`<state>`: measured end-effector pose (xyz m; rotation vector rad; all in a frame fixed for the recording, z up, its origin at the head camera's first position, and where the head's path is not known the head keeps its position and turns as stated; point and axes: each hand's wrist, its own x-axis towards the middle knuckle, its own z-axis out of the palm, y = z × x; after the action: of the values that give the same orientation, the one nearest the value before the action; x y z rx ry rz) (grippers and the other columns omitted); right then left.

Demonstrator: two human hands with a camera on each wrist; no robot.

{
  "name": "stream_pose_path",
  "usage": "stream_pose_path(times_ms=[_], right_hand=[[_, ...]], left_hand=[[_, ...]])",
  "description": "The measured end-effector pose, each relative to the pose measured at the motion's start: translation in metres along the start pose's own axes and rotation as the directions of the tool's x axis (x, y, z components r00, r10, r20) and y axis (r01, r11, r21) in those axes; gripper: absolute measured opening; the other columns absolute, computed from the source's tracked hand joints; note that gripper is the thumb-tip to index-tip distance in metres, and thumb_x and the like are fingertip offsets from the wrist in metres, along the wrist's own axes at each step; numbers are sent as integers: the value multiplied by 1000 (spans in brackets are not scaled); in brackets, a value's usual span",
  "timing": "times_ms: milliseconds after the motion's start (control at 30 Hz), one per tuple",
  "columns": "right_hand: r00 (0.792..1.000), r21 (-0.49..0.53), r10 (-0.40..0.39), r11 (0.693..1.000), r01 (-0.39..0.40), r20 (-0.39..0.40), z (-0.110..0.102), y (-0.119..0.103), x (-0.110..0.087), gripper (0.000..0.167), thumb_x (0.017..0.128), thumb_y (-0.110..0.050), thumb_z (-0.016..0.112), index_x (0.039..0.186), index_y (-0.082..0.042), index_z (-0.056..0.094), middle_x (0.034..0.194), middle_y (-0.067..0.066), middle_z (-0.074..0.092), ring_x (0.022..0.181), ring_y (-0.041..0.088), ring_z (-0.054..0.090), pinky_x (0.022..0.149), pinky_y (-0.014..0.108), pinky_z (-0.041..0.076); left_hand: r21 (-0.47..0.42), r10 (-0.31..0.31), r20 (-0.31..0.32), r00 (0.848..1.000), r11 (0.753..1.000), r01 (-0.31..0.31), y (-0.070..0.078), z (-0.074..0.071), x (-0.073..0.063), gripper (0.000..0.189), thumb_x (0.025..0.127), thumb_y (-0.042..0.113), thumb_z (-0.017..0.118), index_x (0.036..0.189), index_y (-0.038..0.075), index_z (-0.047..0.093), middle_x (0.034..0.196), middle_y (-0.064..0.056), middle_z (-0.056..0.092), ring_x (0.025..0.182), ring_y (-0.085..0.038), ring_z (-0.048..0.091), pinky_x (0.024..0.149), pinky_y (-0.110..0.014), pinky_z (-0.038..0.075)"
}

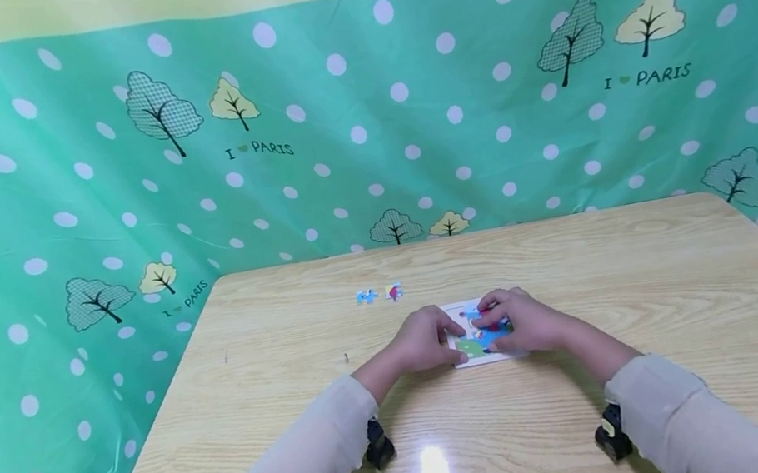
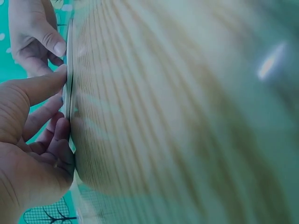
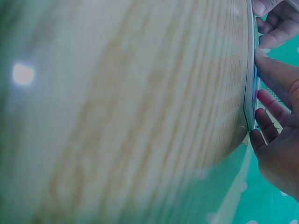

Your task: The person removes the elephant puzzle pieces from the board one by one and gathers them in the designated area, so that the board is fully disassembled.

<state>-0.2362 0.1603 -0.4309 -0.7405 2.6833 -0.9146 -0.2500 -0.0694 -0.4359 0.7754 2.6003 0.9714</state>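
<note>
A small puzzle board [image 1: 463,308] with a white border and a blue, green and red picture lies on the wooden table. My left hand [image 1: 426,340] holds it at its left edge, thumb and index fingertip on the front face. From the right, my right hand [image 1: 525,321] reaches over the board, its spread fingertips touching the picture around a red and blue part. Both hands cover portions of the picture. Seen edge-on in the left wrist view, the thin board [image 2: 69,88] lies by the left thumb. In the right wrist view the right fingers [image 3: 275,105] rest along the board.
Two loose puzzle pieces lie behind the board: a blue one [image 1: 366,296] and a red and white one [image 1: 394,292]. A small dark mark [image 1: 346,358] shows on the table [image 1: 275,339] left of the left hand. A green dotted curtain [image 1: 407,138] hangs behind the table.
</note>
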Motion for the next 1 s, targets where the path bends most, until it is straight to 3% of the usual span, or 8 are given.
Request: stream_pose_path(times_ms=[633,1000], right_hand=[[1000,2,-5,1000,5,-6,-1,-2,0,41,87,-10,84,126,-2,73,138,19,56,127,42,43,107,59,40],[1000,-2,2,1000,-2,-1,-1,-1,1,41,88,-10,83,127,-2,73,138,19,55,128,42,43,108,59,40]], left_hand=[[-115,-17,-23,1000,993,14,0,2,0,33,76,6,93,104,4,77,87,3,63,76,-6,57,69,-19,50],[-256,-9,-15,1000,967,5,-2,3,0,36,72,-5,91,103,0,74,86,0,65,75,-7,62,70,-19,56]])
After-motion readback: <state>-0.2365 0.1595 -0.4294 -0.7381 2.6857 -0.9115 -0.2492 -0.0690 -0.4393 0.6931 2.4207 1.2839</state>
